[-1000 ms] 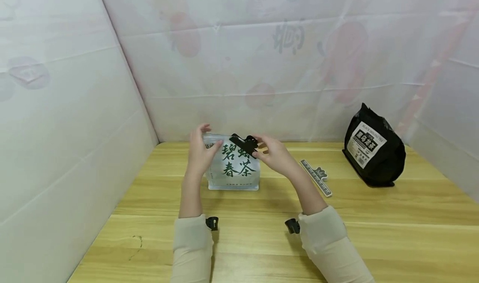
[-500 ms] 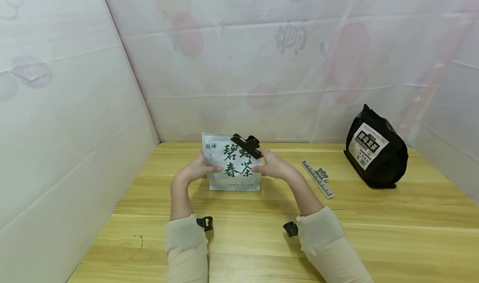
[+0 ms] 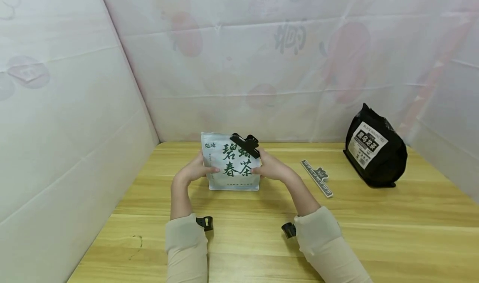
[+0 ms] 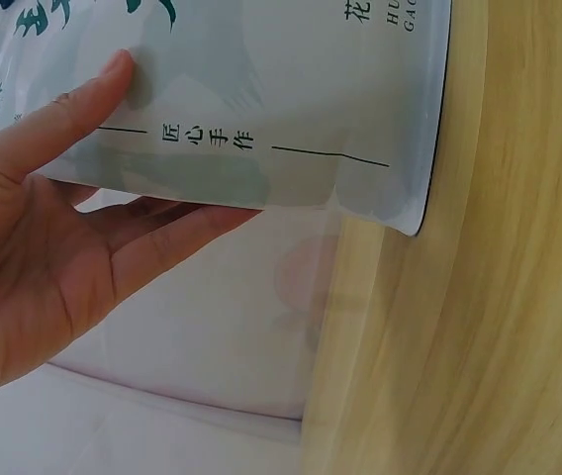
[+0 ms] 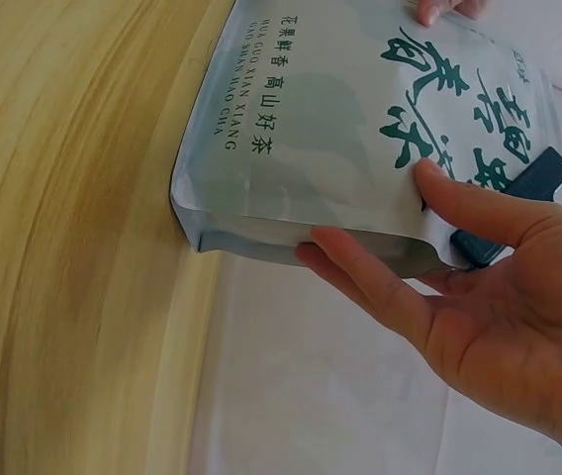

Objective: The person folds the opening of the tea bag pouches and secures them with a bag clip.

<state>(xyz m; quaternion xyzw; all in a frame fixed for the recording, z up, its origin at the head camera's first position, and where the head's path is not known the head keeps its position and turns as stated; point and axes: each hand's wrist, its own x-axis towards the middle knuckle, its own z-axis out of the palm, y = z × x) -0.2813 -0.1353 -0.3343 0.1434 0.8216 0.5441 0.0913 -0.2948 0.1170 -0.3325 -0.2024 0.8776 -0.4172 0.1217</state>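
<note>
A pale tea bag (image 3: 233, 179) with green lettering stands upright toward the back of the wooden table. Across its top right corner sits a black clip (image 3: 245, 145), slanting downward to the right. My left hand (image 3: 192, 169) grips the bag's left side, thumb on the front face and the other fingers partly hidden along the side and behind. On the opposite side my right hand (image 3: 275, 166) holds the bag the same way, just below the clip. In the right wrist view the bag's bottom edge (image 5: 187, 213) is right at the tabletop.
To the right lies a white clip with a ruler-like pattern (image 3: 317, 179) on the table (image 3: 254, 241). Farther right stands a black bag of oolong tea (image 3: 376, 145), leaning a little. White printed cloth (image 3: 232, 66) hangs behind and at the sides.
My left hand has moved from the bag's top edge down to its left side. The right hand has slid off the clip to the bag's right side. Clip and bag have stayed nearly in place.
</note>
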